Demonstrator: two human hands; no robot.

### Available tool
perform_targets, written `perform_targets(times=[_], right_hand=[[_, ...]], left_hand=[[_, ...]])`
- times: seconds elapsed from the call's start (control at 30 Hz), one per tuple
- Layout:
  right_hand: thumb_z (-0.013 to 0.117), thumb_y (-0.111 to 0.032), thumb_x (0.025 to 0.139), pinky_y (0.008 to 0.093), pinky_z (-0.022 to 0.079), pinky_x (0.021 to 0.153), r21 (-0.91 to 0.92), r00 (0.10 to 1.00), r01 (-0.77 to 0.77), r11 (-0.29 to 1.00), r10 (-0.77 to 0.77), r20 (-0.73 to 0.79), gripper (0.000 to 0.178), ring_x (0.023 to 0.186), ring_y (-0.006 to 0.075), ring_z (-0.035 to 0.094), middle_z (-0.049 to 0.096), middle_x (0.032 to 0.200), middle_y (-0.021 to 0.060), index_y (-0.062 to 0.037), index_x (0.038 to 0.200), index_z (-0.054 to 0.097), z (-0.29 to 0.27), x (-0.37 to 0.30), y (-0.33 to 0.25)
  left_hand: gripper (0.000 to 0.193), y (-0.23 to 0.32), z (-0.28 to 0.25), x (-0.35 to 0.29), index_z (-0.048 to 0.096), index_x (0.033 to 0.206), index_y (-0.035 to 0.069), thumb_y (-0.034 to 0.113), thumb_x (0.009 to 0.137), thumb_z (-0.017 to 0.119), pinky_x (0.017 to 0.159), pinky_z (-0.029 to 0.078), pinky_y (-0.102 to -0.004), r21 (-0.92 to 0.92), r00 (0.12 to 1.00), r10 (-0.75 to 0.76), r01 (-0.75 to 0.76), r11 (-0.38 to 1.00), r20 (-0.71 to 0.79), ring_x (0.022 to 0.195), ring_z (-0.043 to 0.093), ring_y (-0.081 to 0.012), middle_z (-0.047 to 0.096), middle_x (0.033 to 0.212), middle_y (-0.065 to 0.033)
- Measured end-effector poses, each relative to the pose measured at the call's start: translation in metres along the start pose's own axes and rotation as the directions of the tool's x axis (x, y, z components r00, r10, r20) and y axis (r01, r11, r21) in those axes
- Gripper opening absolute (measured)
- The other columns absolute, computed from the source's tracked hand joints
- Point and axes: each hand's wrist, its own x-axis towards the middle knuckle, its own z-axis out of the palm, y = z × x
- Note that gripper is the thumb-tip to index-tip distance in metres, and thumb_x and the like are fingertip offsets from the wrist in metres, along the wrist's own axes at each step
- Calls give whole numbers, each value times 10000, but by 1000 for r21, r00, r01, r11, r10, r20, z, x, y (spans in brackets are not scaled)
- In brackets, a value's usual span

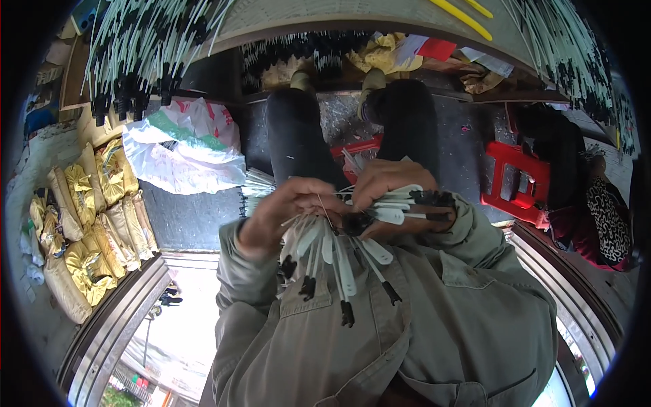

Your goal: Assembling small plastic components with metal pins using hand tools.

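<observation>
In front of my chest my two hands meet over a bunch of slim white strips (344, 268) with flat rounded heads and black ends, fanned out downward. My left hand (291, 203) is closed, thumb and fingers pinched at the gathered part of the bunch. A thin, thread-like line (321, 207) crosses beside those fingertips. Curled fingers of my right hand (393, 184) grip more of these white strips (407, 202), whose black ends point to the right. Both hands partly hide where the strips come together.
Long white rods with black ends hang over the table edge (380, 22) at left (152, 54) and right (563, 51). A plastic bag (186, 146) and gold-wrapped packages (88, 258) lie left. At right stands a red stool (519, 178), with another person (597, 210) beside it.
</observation>
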Motion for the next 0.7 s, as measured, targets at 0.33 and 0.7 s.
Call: perform_targets(times=[0.33, 0.7], right_hand=[[788, -125, 625, 333, 445, 644, -40, 999, 45, 998, -44, 29, 307, 746, 217, 613, 633, 804, 71, -42, 865, 617, 10, 1, -5], [780, -117, 629, 338, 455, 651, -36, 996, 59, 998, -56, 73, 280, 754, 228, 617, 639, 819, 88, -32, 844, 621, 14, 4, -4]], left_hand=[[158, 10, -35, 47, 643, 793, -28, 74, 704, 725, 667, 453, -283, 279, 860, -220, 95, 955, 460, 739, 602, -200, 633, 775, -120], [241, 13, -11, 19, 606, 686, 17, 194, 658, 767, 560, 391, -274, 568, 978, -23, -100, 817, 206, 616, 548, -187, 583, 687, -83]])
